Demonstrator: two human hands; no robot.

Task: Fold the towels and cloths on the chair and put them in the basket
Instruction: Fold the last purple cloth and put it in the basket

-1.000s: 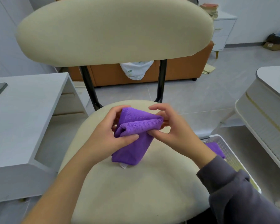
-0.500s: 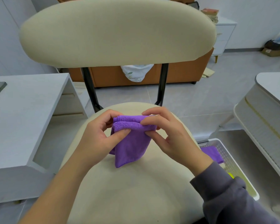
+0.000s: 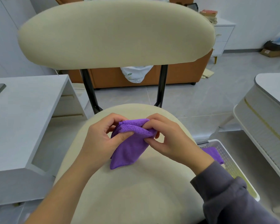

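Counted from left to right: one white desk [image 3: 23, 113], one cream chair [image 3: 136, 194], two hands, two purple cloths and one white perforated basket [image 3: 231, 157], with one pale table [image 3: 268, 101] at the far right.

The desk stands just beside the chair's left side. Over the back half of the seat, the left hand [image 3: 100, 141] grips the folded purple cloth [image 3: 129, 151] at its upper left corner. Its thumb presses flat on the near face and its fingers curl round behind the top edge. The cloth is bunched into several layers along the top and hangs down narrowing, with its lower corner reaching the seat cushion. The right hand [image 3: 170, 139] pinches the upper right end of the same cloth between thumb and curled forefinger, and the other fingers are bent close above. Both hands are closed tight on the cloth, nearly touching each other across its top edge. The right arm wears a grey sleeve [image 3: 229, 198]; the left forearm is bare.

The basket sits on the floor near the chair's right side, partly hidden by the sleeve. Inside it lies the second purple cloth [image 3: 212, 153], folded flat.
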